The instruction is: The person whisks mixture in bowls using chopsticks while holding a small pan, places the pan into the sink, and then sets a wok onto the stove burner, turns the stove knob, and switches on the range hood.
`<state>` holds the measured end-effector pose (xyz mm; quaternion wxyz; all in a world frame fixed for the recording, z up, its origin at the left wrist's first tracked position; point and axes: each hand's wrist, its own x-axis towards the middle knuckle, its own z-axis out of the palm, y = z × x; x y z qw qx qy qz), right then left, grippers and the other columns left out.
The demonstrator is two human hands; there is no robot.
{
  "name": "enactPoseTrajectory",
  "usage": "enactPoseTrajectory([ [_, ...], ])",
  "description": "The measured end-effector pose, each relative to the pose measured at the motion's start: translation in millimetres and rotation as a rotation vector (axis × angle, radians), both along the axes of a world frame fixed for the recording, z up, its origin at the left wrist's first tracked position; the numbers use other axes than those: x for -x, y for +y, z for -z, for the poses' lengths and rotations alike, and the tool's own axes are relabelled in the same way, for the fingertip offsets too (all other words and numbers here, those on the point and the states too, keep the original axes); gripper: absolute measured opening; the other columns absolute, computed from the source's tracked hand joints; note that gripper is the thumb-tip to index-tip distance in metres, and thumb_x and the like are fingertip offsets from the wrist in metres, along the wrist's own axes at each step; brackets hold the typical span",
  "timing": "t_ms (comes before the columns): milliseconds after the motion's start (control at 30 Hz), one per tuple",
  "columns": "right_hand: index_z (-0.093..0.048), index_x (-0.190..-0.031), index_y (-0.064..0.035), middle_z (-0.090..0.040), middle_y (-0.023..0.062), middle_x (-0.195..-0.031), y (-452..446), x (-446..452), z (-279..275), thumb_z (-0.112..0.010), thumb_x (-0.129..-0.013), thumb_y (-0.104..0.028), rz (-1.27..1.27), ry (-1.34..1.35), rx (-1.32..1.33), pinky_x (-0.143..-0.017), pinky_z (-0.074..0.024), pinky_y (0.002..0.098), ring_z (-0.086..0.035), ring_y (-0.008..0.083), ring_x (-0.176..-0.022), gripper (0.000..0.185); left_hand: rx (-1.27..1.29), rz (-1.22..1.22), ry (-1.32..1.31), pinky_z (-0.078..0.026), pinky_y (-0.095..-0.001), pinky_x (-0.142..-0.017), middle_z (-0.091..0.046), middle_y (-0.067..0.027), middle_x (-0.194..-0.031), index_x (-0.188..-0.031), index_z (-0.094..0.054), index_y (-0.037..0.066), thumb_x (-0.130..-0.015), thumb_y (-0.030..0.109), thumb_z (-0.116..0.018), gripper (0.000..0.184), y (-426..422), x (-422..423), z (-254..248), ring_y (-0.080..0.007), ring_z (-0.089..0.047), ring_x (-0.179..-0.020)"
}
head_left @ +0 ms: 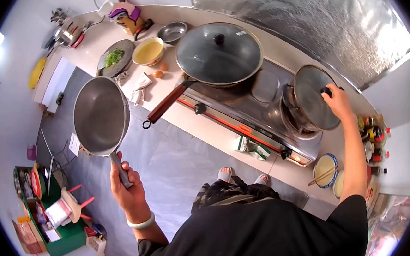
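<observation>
In my left hand [130, 189] is the handle of a deep grey frying pan [99, 114], held out over the floor with its bare inside facing up. My right hand [339, 102] pinches the black knob of a glass lid [310, 93] at the right burner [298, 123]. Whether that lid rests on something or is lifted, I cannot tell. On the left burner sits a large wok with a brown handle [169, 102], covered by its own glass lid [218, 52].
A gas stove [259, 87] runs along the counter. Left of the wok are a yellow bowl [148, 52], eggs [158, 74], a cloth [141, 87] and a board with chopped greens [114, 58]. At right stand a bowl with chopsticks [325, 169] and several bottles [374, 136].
</observation>
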<state>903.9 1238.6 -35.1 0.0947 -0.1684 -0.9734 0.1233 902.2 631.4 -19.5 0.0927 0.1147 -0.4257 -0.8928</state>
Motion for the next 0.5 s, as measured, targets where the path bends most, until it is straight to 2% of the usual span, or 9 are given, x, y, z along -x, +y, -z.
enactPoseTrajectory([
  [167, -0.060, -0.109, -0.0032, -0.056, 0.0155, -0.063, 6.8, -4.4, 4.1, -0.067, -0.079, -0.028, 0.004, 0.008, 0.093, -0.058, -0.0429, 0.0374, -0.054, 0.0272, -0.057, 0.039, -0.061, -0.125, -0.096, -0.036, -0.0188, -0.046, -0.055, -0.0029, -0.080, -0.115, -0.052, -0.001, -0.093, 0.024, -0.051, 0.033, -27.5, -10.2, 18.5, -0.0071, -0.046, -0.055],
  [267, -0.055, -0.120, -0.0020, -0.051, 0.0119, -0.059, 17.5, -6.4, 13.8, -0.067, -0.080, -0.028, 0.000, 0.054, 0.117, -0.055, -0.0409, 0.0353, -0.049, 0.0208, -0.053, 0.049, -0.117, -0.227, -0.164, -0.036, -0.0190, -0.047, -0.055, -0.0025, -0.078, -0.112, -0.053, 0.000, -0.093, 0.023, -0.052, 0.030, -35.4, -28.6, 33.0, -0.0073, -0.047, -0.054],
  [300, -0.053, -0.123, -0.0022, -0.051, 0.0069, -0.062, 0.2, -7.6, -2.8, -0.065, -0.084, -0.025, 0.047, 0.039, 0.150, -0.055, -0.0399, 0.0312, -0.046, 0.0149, -0.055, 0.047, -0.134, -0.256, -0.183, -0.036, -0.0193, -0.046, -0.055, -0.0019, -0.076, -0.108, -0.054, 0.001, -0.093, 0.022, -0.053, 0.027, -34.5, -38.5, 33.3, -0.0073, -0.048, -0.054],
  [400, -0.054, -0.122, -0.0031, -0.049, 0.0007, -0.065, -9.4, -18.9, -0.4, -0.062, -0.088, -0.021, 0.083, 0.231, 0.288, -0.055, -0.0374, 0.0256, -0.042, 0.0088, -0.058, 0.039, -0.138, -0.280, -0.253, -0.035, -0.0192, -0.045, -0.054, 0.0004, -0.073, -0.104, -0.054, 0.003, -0.093, 0.023, -0.051, 0.023, -47.5, -73.1, 36.3, -0.0069, -0.046, -0.052],
  [500, -0.055, -0.119, -0.0041, -0.047, -0.0028, -0.068, -55.0, -27.6, -7.5, -0.058, -0.090, -0.015, 0.013, 0.263, 0.476, -0.056, -0.0357, 0.0210, -0.040, 0.0053, -0.060, 0.031, -0.130, -0.358, -0.318, -0.036, -0.0195, -0.045, -0.056, 0.0004, -0.074, -0.103, -0.055, 0.004, -0.092, 0.024, -0.053, 0.023, -72.0, -103.1, 33.4, -0.0071, -0.048, -0.052],
])
